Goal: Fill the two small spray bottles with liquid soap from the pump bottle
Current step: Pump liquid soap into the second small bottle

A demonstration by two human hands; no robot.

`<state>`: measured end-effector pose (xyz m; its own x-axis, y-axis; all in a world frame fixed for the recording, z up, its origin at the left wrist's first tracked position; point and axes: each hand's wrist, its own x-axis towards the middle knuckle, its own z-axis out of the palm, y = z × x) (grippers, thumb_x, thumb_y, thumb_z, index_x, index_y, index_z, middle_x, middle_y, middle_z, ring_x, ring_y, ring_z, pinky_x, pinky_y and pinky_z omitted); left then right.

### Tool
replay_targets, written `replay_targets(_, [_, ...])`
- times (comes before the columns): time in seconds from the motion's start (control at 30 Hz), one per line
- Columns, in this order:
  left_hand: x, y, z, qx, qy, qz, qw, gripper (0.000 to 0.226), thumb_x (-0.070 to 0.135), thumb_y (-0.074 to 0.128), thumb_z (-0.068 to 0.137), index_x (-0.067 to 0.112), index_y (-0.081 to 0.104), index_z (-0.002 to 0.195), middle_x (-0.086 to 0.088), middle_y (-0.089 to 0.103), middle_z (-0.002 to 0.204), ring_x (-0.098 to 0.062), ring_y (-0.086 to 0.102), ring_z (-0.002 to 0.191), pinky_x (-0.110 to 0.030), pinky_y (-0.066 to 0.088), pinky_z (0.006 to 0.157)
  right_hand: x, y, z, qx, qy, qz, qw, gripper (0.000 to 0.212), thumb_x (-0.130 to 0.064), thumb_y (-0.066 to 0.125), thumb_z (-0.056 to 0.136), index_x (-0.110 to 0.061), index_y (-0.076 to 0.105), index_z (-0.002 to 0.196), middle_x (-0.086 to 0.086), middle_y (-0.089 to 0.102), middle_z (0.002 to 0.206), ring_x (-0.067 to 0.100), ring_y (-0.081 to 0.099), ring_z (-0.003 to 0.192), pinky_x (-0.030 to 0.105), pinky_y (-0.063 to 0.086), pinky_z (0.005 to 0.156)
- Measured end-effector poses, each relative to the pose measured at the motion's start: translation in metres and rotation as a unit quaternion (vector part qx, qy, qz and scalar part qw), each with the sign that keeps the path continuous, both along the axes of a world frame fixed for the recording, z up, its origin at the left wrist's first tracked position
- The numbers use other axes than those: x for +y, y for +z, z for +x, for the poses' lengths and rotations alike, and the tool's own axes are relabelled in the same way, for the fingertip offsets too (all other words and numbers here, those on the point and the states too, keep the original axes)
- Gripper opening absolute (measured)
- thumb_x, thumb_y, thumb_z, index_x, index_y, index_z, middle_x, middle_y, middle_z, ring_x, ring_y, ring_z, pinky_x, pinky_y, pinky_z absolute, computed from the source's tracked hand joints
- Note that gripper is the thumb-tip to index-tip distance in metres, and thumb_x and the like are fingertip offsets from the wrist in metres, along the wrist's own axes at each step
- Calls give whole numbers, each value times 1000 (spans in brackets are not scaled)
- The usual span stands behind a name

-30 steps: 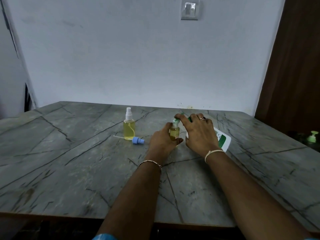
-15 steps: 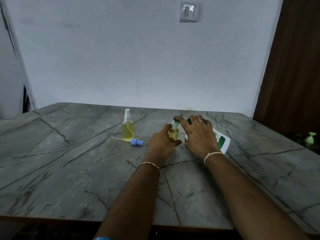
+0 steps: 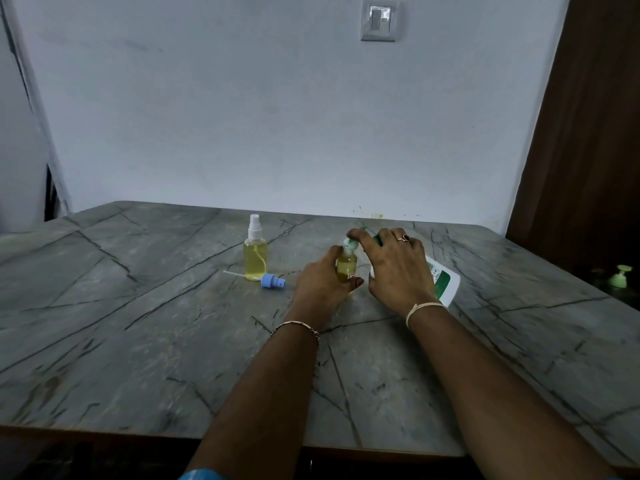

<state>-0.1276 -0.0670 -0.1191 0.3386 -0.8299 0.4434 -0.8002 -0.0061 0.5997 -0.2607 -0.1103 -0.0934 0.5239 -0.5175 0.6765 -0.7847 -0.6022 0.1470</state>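
Grey marble surface (image 3: pixel 138 341), centre: left hand (image 3: pixel 320 282) grips the uncapped spray bottle (image 3: pixel 346 268); right hand (image 3: pixel 398 268) curls over the tilted pump bottle (image 3: pixel 445 282). Keep nozzle over its mouth, pump slowly, stop below the neck.

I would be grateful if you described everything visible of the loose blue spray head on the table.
The blue spray head looks like light blue plastic and lies on its side on the grey table, off any bottle. Its thin pale dip tube runs left past the base of the standing spray bottle; whether they touch is unclear. No hand touches it; the left hand is just to its right.
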Motion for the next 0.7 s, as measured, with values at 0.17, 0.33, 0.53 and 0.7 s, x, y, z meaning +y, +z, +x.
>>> replay_targets(0.17, [1,0,0,3,-4,1,1000,69,47,69,80,28,38,139,-5,65,120,-24,61,109,-37,49,90,-3,-2,-2,11,-2,-12,1000,79,-18,63,76,-37,25,143,8,55,116,29,48,111,45,39,90])
replay_targets(0.33, [3,0,-1,-7,-8,-2,1000,68,45,69,82,26,37,139,-5,65,120,-25,61,108,-33,48,87,-2,0,1,7,-3,-5,1000,75,-20,63,77,-37,27,140,7,54,120,29,47,114,45,39,93])
replay_targets(0.53, [4,1,-1,-3,-2,3,1000,70,47,69,81,28,35,140,-5,64,122,-25,61,109,-33,48,87,-1,0,2,2,-1,-11,1000,73,-21,62,79,-35,27,142,9,54,121,30,48,114,45,39,93])
replay_targets(0.7, [5,0,-2,-6,1,-6,1000,69,46,69,81,27,37,139,-6,65,120,-25,60,109,-31,47,86,-4,-1,-1,-17,12,-25,999,82,-20,60,78,-36,19,147,10,57,109,30,51,104,45,43,85])
